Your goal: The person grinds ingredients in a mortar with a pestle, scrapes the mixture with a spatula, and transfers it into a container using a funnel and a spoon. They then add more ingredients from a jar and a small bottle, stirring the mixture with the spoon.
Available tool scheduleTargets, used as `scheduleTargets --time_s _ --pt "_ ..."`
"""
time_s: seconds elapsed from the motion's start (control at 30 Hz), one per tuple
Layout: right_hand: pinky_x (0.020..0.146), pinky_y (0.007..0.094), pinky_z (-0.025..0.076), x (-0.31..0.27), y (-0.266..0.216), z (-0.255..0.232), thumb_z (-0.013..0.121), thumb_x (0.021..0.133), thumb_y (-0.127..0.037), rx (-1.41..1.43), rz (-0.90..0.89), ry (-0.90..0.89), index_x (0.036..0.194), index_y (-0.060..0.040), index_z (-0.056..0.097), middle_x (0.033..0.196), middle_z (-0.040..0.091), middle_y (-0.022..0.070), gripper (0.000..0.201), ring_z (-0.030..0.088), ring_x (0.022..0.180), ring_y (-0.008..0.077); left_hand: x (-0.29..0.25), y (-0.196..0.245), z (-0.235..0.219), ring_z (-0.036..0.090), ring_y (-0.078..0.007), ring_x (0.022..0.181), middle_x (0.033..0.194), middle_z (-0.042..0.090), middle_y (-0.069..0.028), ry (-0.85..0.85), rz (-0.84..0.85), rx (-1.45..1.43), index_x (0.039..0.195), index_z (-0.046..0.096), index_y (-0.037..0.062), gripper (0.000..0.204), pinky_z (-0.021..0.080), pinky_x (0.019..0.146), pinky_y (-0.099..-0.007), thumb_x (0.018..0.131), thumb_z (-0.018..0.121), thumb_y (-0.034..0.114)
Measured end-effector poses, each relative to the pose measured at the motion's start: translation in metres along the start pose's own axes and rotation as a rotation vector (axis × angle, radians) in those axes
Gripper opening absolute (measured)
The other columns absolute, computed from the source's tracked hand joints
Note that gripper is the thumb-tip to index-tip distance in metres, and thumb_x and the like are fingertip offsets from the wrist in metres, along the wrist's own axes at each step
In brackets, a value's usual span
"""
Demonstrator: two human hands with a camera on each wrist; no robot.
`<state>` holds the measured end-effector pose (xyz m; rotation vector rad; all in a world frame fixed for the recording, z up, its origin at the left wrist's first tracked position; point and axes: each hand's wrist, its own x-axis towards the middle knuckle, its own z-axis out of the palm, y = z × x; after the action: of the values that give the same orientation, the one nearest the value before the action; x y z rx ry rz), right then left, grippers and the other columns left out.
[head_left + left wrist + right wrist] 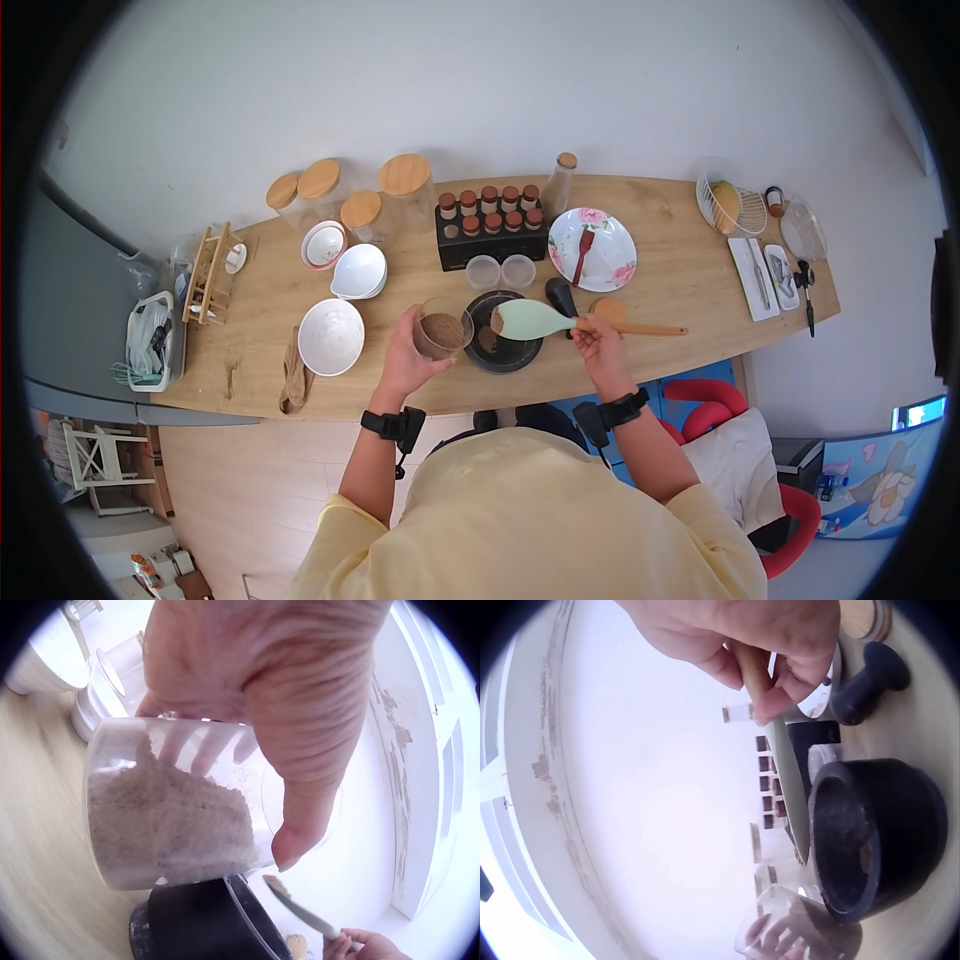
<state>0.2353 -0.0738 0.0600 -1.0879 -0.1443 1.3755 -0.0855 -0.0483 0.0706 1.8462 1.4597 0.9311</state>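
Observation:
My left hand (405, 358) grips a clear container (441, 328) of brown powder, tilted beside the black mortar (507, 366). In the left wrist view the powder (169, 825) lies along the container's lower side, and the fingers wrap round its far side. With thumb and fingers my right hand (602, 352) pinches the wooden handle of a pale green spatula (537, 320). Its blade is over the mortar, with some brown powder at the tip. Brown powder also shows inside the mortar. A black pestle (870, 682) stands beside the mortar in the right wrist view.
Behind the mortar are two small clear cups (483, 271) and a black rack (456, 254) of spice jars. A floral plate (617, 250) holds a red utensil. White bowls (331, 337) and a brown cloth (295, 378) lie left; a wire basket (712, 205) is far right.

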Motion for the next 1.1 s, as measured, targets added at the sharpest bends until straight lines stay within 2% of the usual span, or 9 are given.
scheduleTargets --time_s 0.13,0.23,0.33,0.43,0.57,0.63,0.8,0.97,1.1 --pt "0.062 0.0253 0.051 -0.022 -0.027 0.022 0.059 0.083 -0.009 0.023 -0.093 -0.086 0.093 0.0000 0.059 0.084 0.064 0.0114 0.013 0.062 0.067 0.0178 0.001 0.007 0.000 0.048 -0.0352 0.109 0.118 0.051 -0.0195 -0.049 0.024 0.049 0.126 0.039 0.0006 0.092 0.040 0.095 -0.0400 0.047 0.084 0.018" --pt "0.065 0.0255 0.052 -0.049 -0.032 0.055 0.058 0.086 -0.010 -0.096 -0.206 -0.256 0.093 0.0020 0.059 0.091 0.064 0.0133 0.014 0.063 0.072 0.0166 0.003 0.012 0.000 0.048 -0.0355 0.108 0.117 0.051 -0.0198 -0.043 0.037 0.059 0.125 0.040 0.0009 0.091 0.040 0.094 -0.0401 0.047 0.084 0.018" --pt "0.072 0.0282 0.052 -0.067 -0.020 0.074 0.053 0.090 -0.008 -0.378 -0.328 -0.394 0.098 0.0013 0.056 0.102 0.062 0.0163 0.013 0.063 0.079 0.0180 0.004 0.019 -0.002 0.049 -0.0354 0.108 0.116 0.051 -0.0196 -0.052 0.041 0.082 0.124 0.040 0.0012 0.091 0.040 0.094 -0.0401 0.047 0.084 0.018" --pt "0.080 0.0287 0.052 -0.066 -0.011 0.073 0.055 0.086 0.002 -0.606 -0.571 -0.697 0.097 0.0010 0.057 0.109 0.059 0.0149 0.011 0.062 0.085 0.0165 0.006 0.021 -0.004 0.050 -0.0351 0.106 0.114 0.052 -0.0192 -0.039 0.074 0.098 0.125 0.040 0.0014 0.091 0.041 0.093 -0.0401 0.046 0.084 0.018" --pt "0.077 0.0296 0.052 -0.054 -0.019 0.058 0.059 0.084 0.000 -0.594 -0.757 -0.580 0.093 -0.0003 0.060 0.104 0.061 0.0135 0.009 0.062 0.085 0.0173 0.003 0.009 -0.001 0.051 -0.0347 0.106 0.114 0.053 -0.0193 -0.004 0.055 0.051 0.124 0.040 0.0003 0.091 0.041 0.093 -0.0399 0.046 0.084 0.017" --pt "0.073 0.0308 0.051 -0.049 -0.024 0.054 0.063 0.080 0.000 -0.962 -0.981 -0.521 0.088 -0.0011 0.061 0.098 0.063 0.0121 0.008 0.062 0.084 0.0208 0.001 0.005 0.000 0.052 -0.0344 0.107 0.113 0.054 -0.0197 0.011 -0.017 -0.075 0.124 0.040 -0.0011 0.091 0.042 0.093 -0.0396 0.047 0.084 0.017" --pt "0.073 0.0305 0.049 -0.043 0.011 0.040 0.065 0.075 0.001 -1.129 -1.052 -0.733 0.092 -0.0035 0.060 0.095 0.060 0.0118 0.018 0.060 0.082 0.0268 0.001 0.002 0.000 0.051 -0.0341 0.108 0.114 0.054 -0.0200 0.053 -0.008 -0.034 0.125 0.039 -0.0020 0.092 0.042 0.093 -0.0394 0.048 0.085 0.017" --pt "0.073 0.0303 0.049 -0.057 0.017 0.036 0.064 0.076 0.001 -1.190 -0.878 -0.905 0.092 -0.0047 0.060 0.100 0.058 0.0121 0.018 0.059 0.088 0.0265 0.001 -0.001 0.002 0.051 -0.0340 0.109 0.116 0.053 -0.0200 0.071 -0.014 -0.048 0.126 0.038 -0.0016 0.093 0.041 0.094 -0.0396 0.048 0.085 0.017" --pt "0.072 0.0303 0.049 -0.047 0.008 0.038 0.063 0.077 0.002 -1.055 -0.895 -0.846 0.092 -0.0048 0.061 0.097 0.059 0.0114 0.017 0.060 0.086 0.0270 -0.001 0.001 0.001 0.050 -0.0338 0.110 0.117 0.052 -0.0198 0.067 -0.016 -0.044 0.127 0.037 -0.0004 0.093 0.041 0.094 -0.0395 0.048 0.084 0.016"
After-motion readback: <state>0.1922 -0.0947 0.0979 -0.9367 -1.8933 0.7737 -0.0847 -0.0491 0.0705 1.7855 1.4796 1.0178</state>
